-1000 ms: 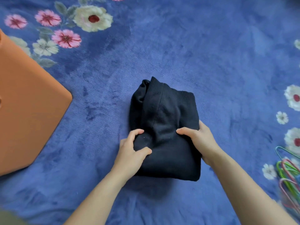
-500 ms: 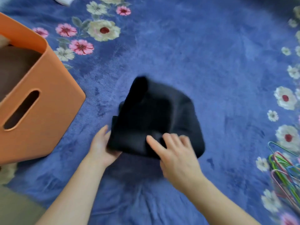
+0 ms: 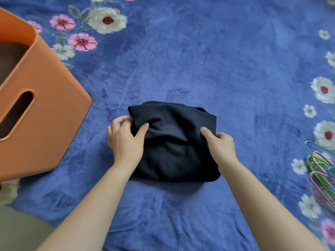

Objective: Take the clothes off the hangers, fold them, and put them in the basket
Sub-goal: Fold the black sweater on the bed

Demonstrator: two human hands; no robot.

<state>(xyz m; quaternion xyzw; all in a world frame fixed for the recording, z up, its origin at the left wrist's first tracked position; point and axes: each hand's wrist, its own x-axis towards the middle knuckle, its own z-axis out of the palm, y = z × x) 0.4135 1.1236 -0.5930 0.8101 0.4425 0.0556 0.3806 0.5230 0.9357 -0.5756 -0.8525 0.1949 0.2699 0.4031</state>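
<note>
A folded black knit garment (image 3: 174, 142) lies as a compact bundle on the blue floral blanket, its ribbed hem at the upper left. My left hand (image 3: 125, 140) grips the bundle's left side, thumb on top by the ribbed hem and fingers curled at the edge. My right hand (image 3: 220, 145) holds the right side, thumb on top and fingers hidden behind the edge. The orange plastic basket (image 3: 45, 113) stands at the left with a slot handle; something brown shows inside it.
Several coloured wire hangers (image 3: 322, 169) lie in a pile at the right edge. The blue blanket (image 3: 199, 60) with flower prints covers the floor; bare floor shows at the bottom left corner.
The black bundle has been folded over once more toward me and turned, so it lies wider than deep. Both hands shifted from its near edge to its left and right sides.
</note>
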